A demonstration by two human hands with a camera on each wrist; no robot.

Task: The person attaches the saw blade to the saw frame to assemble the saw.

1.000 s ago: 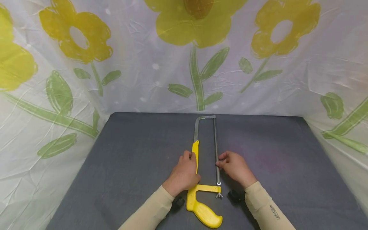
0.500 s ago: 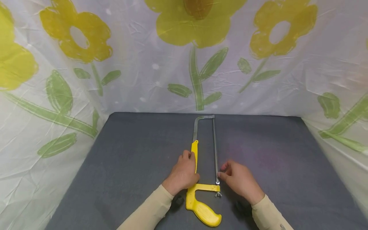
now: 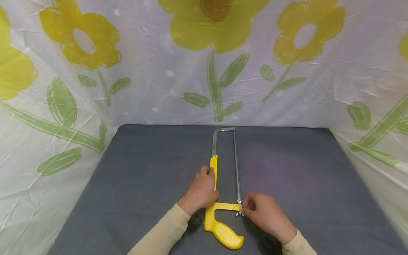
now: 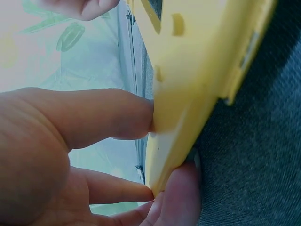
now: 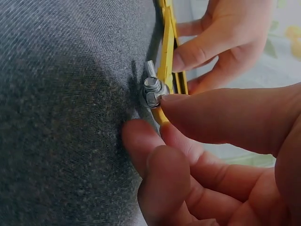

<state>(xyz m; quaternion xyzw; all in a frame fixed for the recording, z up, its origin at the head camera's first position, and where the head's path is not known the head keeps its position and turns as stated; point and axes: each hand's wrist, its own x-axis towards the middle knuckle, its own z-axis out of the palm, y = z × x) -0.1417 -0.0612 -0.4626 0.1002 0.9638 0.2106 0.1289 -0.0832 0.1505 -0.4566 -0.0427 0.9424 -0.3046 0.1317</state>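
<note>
A hacksaw (image 3: 215, 207) with a yellow frame and grip lies on the dark table, its blade side to the right. My left hand (image 3: 201, 187) grips the yellow frame bar, with thumb and fingertips against it in the left wrist view. At the frame's near right corner sits a metal wing nut (image 5: 153, 89). My right hand (image 3: 266, 214) is beside it. In the right wrist view its thumb tip meets the nut, while the loosely bent index finger lies just below the yellow frame end. The thumb covers part of the nut.
The dark cloth-covered table (image 3: 153, 159) reaches back to a white curtain (image 3: 149, 78) printed with yellow flowers. The saw's silver blade bar (image 3: 236, 163) runs toward the table's far edge. Dark shadows fall under both wrists.
My right hand has moved toward me along the saw's silver blade side, from its middle down to the wing nut. My left hand keeps its grip on the frame, which stays nearly in place.
</note>
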